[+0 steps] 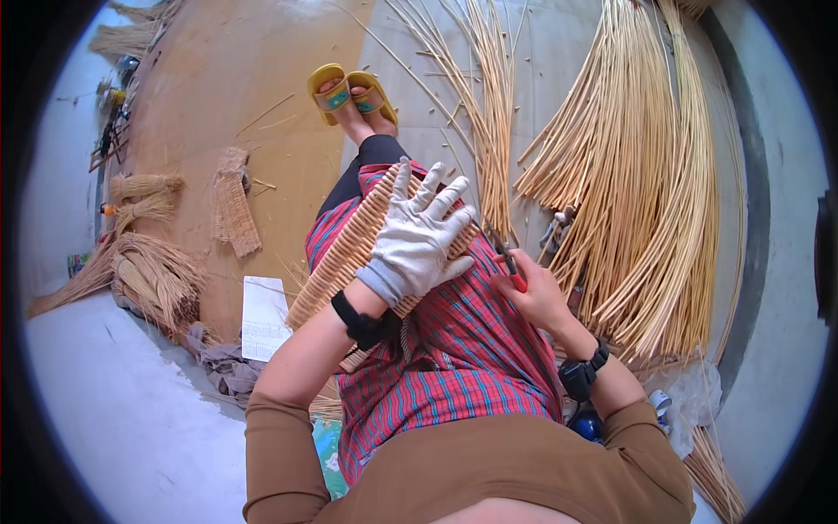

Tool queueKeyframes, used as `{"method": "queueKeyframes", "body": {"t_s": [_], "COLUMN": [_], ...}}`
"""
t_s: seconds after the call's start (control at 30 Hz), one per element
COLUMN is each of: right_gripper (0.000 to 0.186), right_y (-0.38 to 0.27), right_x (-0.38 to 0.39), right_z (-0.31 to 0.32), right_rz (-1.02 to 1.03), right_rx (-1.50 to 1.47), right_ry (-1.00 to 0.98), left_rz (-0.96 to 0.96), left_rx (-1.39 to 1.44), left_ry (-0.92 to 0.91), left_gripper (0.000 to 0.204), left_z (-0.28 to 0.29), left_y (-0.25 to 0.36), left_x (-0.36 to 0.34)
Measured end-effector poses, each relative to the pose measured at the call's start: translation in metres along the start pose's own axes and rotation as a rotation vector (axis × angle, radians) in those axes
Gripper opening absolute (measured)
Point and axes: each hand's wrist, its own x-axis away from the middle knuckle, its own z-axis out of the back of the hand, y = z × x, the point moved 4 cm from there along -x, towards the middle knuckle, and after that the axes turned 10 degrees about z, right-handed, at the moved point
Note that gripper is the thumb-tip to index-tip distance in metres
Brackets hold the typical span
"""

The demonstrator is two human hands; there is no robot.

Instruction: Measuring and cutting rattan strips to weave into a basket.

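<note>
A woven wicker panel [340, 249] of pale ribbed strands lies aslant across my lap, on a red plaid cloth [463, 327]. Over it rests my left hand [415, 234], in a white glove, with the fingers spread and the palm down on the weave. Part of the panel is hidden beneath that hand. Just to the right, my bare right hand [534, 293] is closed round cutting pliers or shears [504, 251] with dark jaws and a red handle. The jaws point up and away, beside the panel's right edge.
Long wicker rods [615, 157] fan out on the right; a thinner bunch [491, 113] lies ahead of my lap. Offcuts dot the floor around it. At left are tied bundles [153, 271], another woven piece [234, 203] and a paper sheet [264, 316]. My feet wear yellow slippers [327, 92].
</note>
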Motion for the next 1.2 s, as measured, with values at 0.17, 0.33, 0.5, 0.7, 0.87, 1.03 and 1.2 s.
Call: {"method": "queueKeyframes", "body": {"t_s": [0.17,0.33,0.5,0.7,0.87,1.03,1.2], "right_gripper": [0.055,0.058,0.059,0.062,0.063,0.063,0.067], "right_y": [0.000,0.003,0.005,-0.004,-0.002,-0.005,-0.006], "right_x": [-0.001,-0.007,-0.009,-0.011,-0.009,-0.007,-0.010], "right_z": [-0.005,-0.010,-0.016,-0.013,-0.015,-0.015,-0.012], "right_rz": [-0.055,0.027,0.037,-0.029,0.020,-0.022,-0.089], "right_rx": [0.035,0.081,0.106,0.089,0.111,0.131,0.064], "right_ry": [-0.020,-0.036,-0.071,-0.172,-0.089,-0.082,-0.186], "left_rz": [0.084,0.079,0.053,0.037,0.040,0.072,0.079], "left_rx": [0.039,0.095,0.118,0.133,0.119,0.091,0.076], "left_ry": [0.056,0.083,0.100,0.102,0.122,0.116,0.115], "left_gripper": [0.048,0.041,0.037,0.032,0.031,0.033,0.034], "left_z": [-0.008,-0.010,-0.015,-0.014,-0.015,-0.016,-0.017], "left_y": [-0.016,-0.018,-0.021,-0.022,-0.020,-0.018,-0.019], "left_x": [-0.002,-0.003,-0.003,-0.005,-0.005,-0.006,-0.004]}}
